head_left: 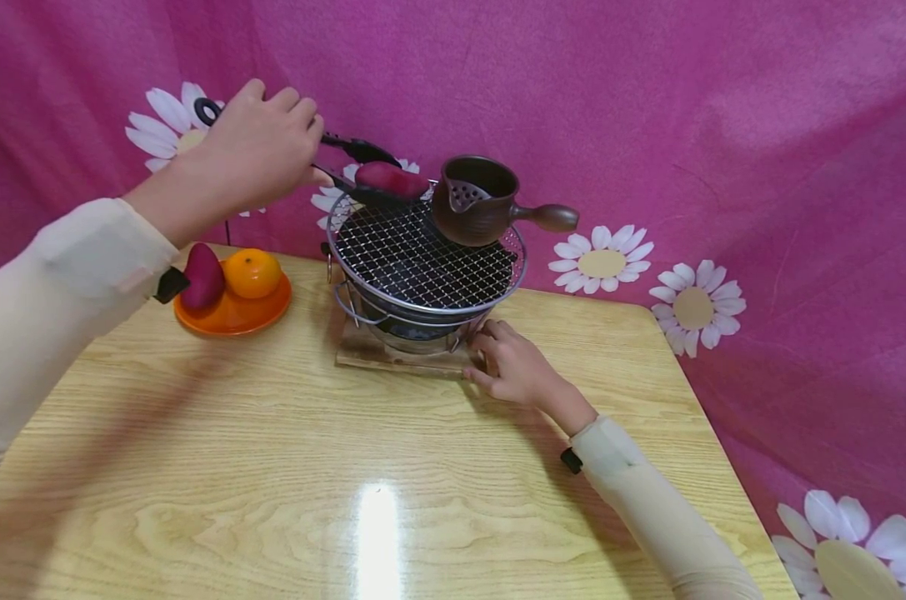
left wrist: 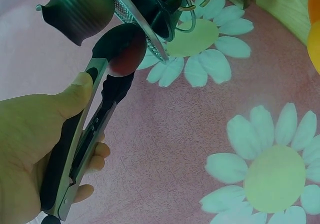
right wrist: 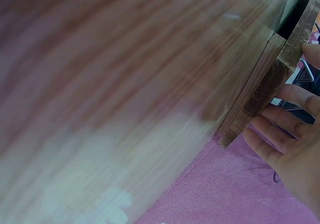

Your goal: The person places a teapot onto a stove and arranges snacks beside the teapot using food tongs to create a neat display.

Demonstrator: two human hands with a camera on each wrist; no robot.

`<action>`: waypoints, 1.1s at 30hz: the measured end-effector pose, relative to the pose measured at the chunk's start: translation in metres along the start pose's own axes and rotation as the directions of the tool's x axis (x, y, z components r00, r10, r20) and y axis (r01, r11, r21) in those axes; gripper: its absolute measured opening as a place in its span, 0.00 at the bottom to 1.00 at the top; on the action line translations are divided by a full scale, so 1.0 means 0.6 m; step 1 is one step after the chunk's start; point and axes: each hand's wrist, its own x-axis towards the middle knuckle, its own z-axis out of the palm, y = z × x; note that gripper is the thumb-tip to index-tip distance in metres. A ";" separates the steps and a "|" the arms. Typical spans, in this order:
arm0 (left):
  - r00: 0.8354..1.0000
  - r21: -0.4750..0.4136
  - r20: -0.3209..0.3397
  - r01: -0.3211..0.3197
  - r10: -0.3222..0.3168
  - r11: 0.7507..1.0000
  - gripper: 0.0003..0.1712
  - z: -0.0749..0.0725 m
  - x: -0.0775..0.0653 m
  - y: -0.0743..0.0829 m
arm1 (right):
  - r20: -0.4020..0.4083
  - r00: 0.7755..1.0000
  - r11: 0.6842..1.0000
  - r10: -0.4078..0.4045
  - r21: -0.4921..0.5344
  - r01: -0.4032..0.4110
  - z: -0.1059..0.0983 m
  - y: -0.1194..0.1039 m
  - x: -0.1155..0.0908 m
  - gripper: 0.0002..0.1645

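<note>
My left hand grips black-handled tongs above the far left side of the grill. Between the tong heads sits a dark red-purple sweet potato, over the back rim of the wire grate. Beside it on the grate stands a brown clay teapot with a side handle pointing right. Low at the front right, my right hand holds the corner of the grill's wooden base, thumb at the front edge and fingers along the end.
On the left of the wooden table is an orange plate bearing a purple sweet potato and an orange. A pink cloth with white daisies hangs behind the table and down its right side.
</note>
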 end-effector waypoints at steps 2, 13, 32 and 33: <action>1.000 -0.001 0.005 0.003 -0.003 1.000 0.35 0.001 0.000 0.000 | 0.004 1.000 1.000 0.006 -0.002 -0.006 0.000 -0.001 0.000 0.17; 1.000 -0.007 0.006 0.003 -0.003 1.000 0.35 0.004 0.000 0.001 | 0.033 0.999 0.999 0.037 0.001 -0.037 -0.002 -0.001 -0.001 0.17; 1.000 0.001 -0.005 -0.004 0.004 1.000 0.36 0.002 0.002 0.002 | 0.014 1.000 1.000 0.009 -0.005 -0.009 -0.002 0.001 0.001 0.19; 1.000 -0.001 -0.004 -0.004 0.004 1.000 0.36 0.002 0.003 0.002 | 0.013 1.000 1.000 0.008 -0.005 -0.008 -0.002 0.001 0.001 0.18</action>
